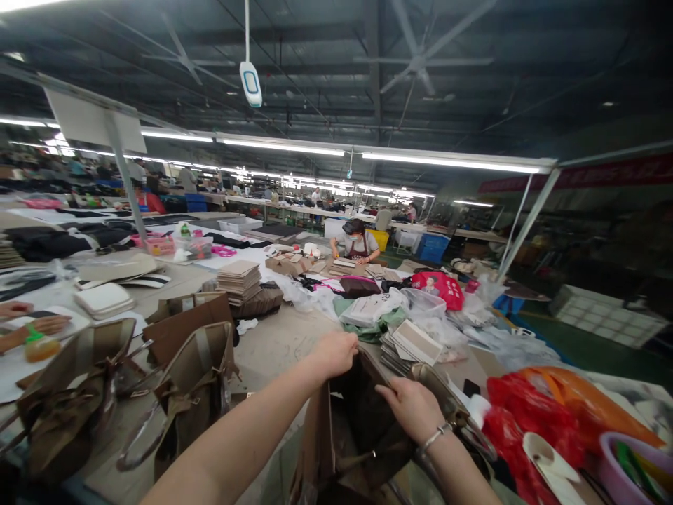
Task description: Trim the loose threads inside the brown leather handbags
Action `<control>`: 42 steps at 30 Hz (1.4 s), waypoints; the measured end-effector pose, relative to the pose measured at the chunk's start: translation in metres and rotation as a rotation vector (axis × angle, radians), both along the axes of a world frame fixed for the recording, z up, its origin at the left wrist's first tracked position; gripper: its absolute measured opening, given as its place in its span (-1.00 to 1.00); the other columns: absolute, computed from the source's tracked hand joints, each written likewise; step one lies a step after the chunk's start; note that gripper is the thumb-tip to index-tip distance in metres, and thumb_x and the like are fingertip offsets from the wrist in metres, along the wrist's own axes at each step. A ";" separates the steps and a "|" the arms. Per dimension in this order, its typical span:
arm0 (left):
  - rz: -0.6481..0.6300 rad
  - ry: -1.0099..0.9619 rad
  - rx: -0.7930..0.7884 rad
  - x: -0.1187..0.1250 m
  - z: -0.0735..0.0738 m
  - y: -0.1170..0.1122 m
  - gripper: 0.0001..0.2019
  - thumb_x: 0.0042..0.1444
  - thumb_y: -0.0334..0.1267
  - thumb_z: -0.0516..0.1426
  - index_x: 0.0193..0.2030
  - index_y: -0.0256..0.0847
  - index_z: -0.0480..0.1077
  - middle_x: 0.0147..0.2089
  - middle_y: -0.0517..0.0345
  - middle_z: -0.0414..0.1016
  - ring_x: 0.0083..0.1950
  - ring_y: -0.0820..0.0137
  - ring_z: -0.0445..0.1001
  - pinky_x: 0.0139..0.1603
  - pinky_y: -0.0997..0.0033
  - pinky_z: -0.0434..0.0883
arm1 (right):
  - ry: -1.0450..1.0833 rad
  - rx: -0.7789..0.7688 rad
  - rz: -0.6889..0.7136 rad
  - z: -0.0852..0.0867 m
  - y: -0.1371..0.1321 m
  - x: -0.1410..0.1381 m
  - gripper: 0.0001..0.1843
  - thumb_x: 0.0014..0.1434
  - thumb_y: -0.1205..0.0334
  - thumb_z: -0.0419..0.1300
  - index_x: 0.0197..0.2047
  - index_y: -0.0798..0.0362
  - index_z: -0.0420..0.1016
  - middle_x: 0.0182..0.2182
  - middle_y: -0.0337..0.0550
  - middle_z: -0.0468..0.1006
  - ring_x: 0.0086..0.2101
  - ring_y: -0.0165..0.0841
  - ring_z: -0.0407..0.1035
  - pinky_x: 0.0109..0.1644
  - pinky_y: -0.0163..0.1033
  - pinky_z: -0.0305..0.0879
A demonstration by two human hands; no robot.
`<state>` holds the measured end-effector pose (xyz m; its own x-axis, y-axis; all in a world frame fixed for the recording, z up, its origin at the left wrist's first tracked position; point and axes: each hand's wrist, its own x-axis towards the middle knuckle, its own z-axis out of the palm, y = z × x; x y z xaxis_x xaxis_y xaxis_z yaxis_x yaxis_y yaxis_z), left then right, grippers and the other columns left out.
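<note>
At the cluttered tabletop [294,328], our left hand [335,354] and right hand [414,407] grip the top of a brown bag [362,410]

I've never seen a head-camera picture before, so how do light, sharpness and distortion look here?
Head view: the tube lights glare white, the ceiling stays dark; head view again: the inside of the brown bag sinks into shadow; also head view: the purple tub near the corner looks stretched, and distant workers are too blurred for detail.
</note>
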<state>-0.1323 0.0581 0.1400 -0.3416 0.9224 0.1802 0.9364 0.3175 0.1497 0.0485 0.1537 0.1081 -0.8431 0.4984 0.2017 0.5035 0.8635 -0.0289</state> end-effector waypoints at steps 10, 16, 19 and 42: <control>0.053 -0.021 0.010 0.005 0.001 0.004 -0.75 0.13 -0.21 -0.09 -0.19 -0.25 0.32 -0.21 -0.10 0.49 -0.16 0.18 0.46 -0.19 0.22 0.37 | 0.092 -0.257 0.049 0.022 0.005 -0.010 -0.46 0.07 -0.24 0.02 -0.08 -0.03 0.46 -0.45 -0.21 0.54 -0.38 -0.31 0.41 -0.33 -0.30 0.16; 0.048 -0.021 0.024 0.008 0.002 0.004 -0.76 0.12 -0.21 -0.06 -0.18 -0.25 0.33 -0.23 -0.08 0.49 -0.15 0.21 0.47 -0.18 0.25 0.38 | 0.001 -0.168 0.028 0.024 0.010 -0.039 -0.50 0.14 -0.19 -0.06 -0.45 -0.02 0.50 -0.56 -0.20 0.50 -0.47 -0.33 0.37 -0.45 -0.29 0.05; 0.053 -0.020 0.028 0.008 0.001 0.003 -0.76 0.11 -0.20 -0.05 -0.18 -0.25 0.33 -0.23 -0.07 0.49 -0.15 0.20 0.47 -0.19 0.25 0.39 | -0.025 -0.122 0.010 0.021 0.012 -0.049 -0.48 0.15 -0.18 -0.07 -0.53 -0.02 0.46 -0.55 -0.19 0.50 -0.46 -0.32 0.38 -0.47 -0.29 0.03; 0.072 -0.046 0.035 0.010 -0.006 0.010 -0.77 0.11 -0.21 -0.03 -0.16 -0.27 0.29 -0.24 -0.11 0.49 -0.16 0.16 0.47 -0.20 0.21 0.39 | -0.085 -0.023 -0.059 0.015 0.015 -0.056 -0.54 0.23 0.00 -0.13 -0.42 -0.02 0.52 -0.40 -0.09 0.56 -0.35 -0.26 0.43 -0.34 -0.25 0.21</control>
